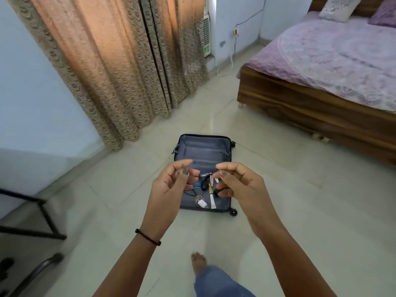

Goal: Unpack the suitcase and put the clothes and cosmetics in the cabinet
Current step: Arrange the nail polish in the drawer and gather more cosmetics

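Observation:
An open dark grey suitcase (204, 150) lies flat on the tiled floor ahead of me. Its far half looks bare. Its near half holds small items: tubes and cosmetics (211, 183), a white charger with its cable (201, 203) and a dark cable (190, 192). My left hand (169, 187) and my right hand (240, 185) hover in the air above the near half, palms facing each other, fingers loosely curled, holding nothing. The hands hide part of the suitcase's contents.
A wooden bed (310, 103) with a purple cover stands at the right. Long patterned curtains (120, 71) hang at the back left. A black metal frame (40, 213) sits at the left edge. My bare foot (198, 262) is on the floor behind the suitcase.

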